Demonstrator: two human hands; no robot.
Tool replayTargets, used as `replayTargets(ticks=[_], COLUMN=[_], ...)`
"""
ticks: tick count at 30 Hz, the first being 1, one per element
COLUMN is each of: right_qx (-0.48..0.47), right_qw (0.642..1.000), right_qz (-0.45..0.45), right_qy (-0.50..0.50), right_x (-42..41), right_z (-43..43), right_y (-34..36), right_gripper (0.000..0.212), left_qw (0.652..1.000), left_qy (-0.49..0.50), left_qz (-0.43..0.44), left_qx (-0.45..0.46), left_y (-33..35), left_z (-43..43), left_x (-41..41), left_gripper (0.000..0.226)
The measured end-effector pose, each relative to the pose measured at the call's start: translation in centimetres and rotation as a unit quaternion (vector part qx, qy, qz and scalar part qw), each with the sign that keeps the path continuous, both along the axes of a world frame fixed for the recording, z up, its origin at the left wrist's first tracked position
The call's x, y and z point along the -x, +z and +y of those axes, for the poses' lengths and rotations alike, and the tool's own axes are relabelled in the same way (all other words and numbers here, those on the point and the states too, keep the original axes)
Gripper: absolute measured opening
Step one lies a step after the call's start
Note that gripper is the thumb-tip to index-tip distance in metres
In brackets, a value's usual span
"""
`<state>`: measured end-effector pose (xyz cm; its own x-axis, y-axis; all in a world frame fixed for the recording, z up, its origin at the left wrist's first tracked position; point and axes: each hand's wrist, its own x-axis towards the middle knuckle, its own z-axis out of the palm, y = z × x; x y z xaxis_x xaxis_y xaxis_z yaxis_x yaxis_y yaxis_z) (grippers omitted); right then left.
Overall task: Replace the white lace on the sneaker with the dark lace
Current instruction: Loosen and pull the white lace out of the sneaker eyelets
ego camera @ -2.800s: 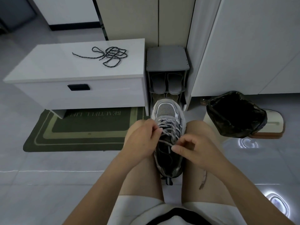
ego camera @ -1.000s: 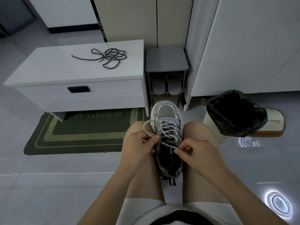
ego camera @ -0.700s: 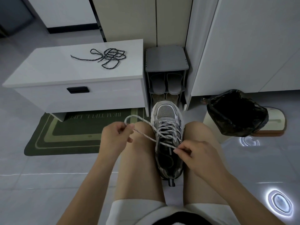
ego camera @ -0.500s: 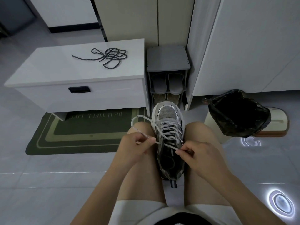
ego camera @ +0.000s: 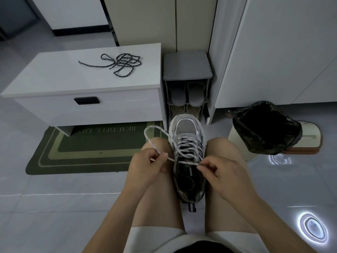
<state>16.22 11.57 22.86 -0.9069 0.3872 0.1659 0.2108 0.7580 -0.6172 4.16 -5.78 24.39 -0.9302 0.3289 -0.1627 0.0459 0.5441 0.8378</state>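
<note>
The dark lace (ego camera: 125,61) lies tangled on the white bench (ego camera: 54,79), well ahead and leftward, nearer the left hand (ego camera: 145,168), which pinches a loop of the white lace (ego camera: 188,163). The sneaker (ego camera: 188,179) points toe-away, and the right hand (ego camera: 217,172) pinches, apparently, that same lace at the top eyelets.

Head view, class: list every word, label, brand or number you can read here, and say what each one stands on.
"BEAUTIFUL LIFE": on the green doormat, upside down to the camera; the last word lies in the shadow of the white bench and is less certain.
Sneaker: no brand or label can be read.
Nothing else bears readable text.
</note>
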Motion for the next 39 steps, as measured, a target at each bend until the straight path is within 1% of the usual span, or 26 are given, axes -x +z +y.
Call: replayTargets(ticks=[3,5,7,10,12,14,15,19,22,24,26,29,32,34,36,38,39], right_qx=[-0.002,0.0,0.008,0.015,0.022,0.027,0.028,0.041,0.065,0.088,0.119,0.163,0.201,0.199,0.179,0.135,0.099], right_qw=[1.0,0.999,1.0,1.0,1.0,0.999,0.999,0.999,0.998,0.996,0.993,0.986,0.979,0.979,0.983,0.99,0.994], right_qz=[0.006,0.018,0.014,0.003,-0.002,-0.012,-0.015,-0.022,-0.01,-0.009,-0.011,-0.013,-0.017,-0.032,-0.044,-0.044,-0.039], right_qy=[0.024,0.029,0.022,0.003,-0.008,-0.012,-0.012,-0.02,-0.024,-0.027,-0.027,-0.03,-0.028,-0.022,-0.016,-0.014,-0.013], right_x=[0.2,0.3,0.4,0.1,0.0,-0.1,-0.1,0.2,0.6,0.8,1.0,1.4,1.7,1.8,1.9,2.1,2.2], right_z=[-0.2,-0.3,-0.3,0.0,0.3,0.5,0.5,0.3,0.0,-0.1,-0.2,-0.2,-0.3,-0.3,-0.3,0.0,0.2], right_y=[0.2,0.4,0.5,0.4,0.4,0.3,0.2,0.1,0.0,-0.1,-0.2,-0.1,0.1,0.1,0.1,0.6,1.0], right_gripper=[0.025,0.03,0.027,0.015,0.012,0.01,0.009,0.013,0.014,0.011,0.008,0.013,0.014,0.013,0.013,0.011,0.01], left_qw=[1.0,0.999,0.998,0.996,0.992,0.984,0.982,0.983,0.975,0.974,0.978,0.983,0.983,0.977,0.965,0.955,0.959], left_qy=[0.013,0.034,0.058,0.089,0.121,0.163,0.169,0.093,0.081,0.079,0.062,0.046,0.047,-0.003,-0.107,-0.188,-0.195], left_qz=[0.005,0.0,-0.009,-0.018,0.007,0.032,0.03,-0.02,-0.005,0.012,0.023,0.044,0.112,0.167,0.188,0.17,0.151], left_qx=[0.008,0.011,0.013,0.012,0.037,0.061,0.075,0.155,0.207,0.214,0.199,0.172,0.136,0.131,0.148,0.152,0.14], left_y=[0.0,0.2,0.4,0.5,0.7,1.0,1.3,1.8,1.1,0.3,-0.2,-0.1,0.2,0.2,0.1,0.2,0.2], left_z=[-0.8,-1.5,-2.3,-3.6,-4.7,-6.2,-7.1,-8.6,-8.1,-7.5,-6.4,-4.0,-2.2,-1.4,-0.4,0.5,0.7], left_x=[0.7,1.1,1.6,2.6,3.3,4.3,4.8,5.4,4.8,4.4,3.8,2.4,1.3,0.9,0.5,-0.1,-0.4], left_gripper=[0.022,0.021,0.018,0.017,0.013,0.016,0.017,0.009,0.01,0.022,0.04,0.064,0.077,0.075,0.072,0.065,0.058])
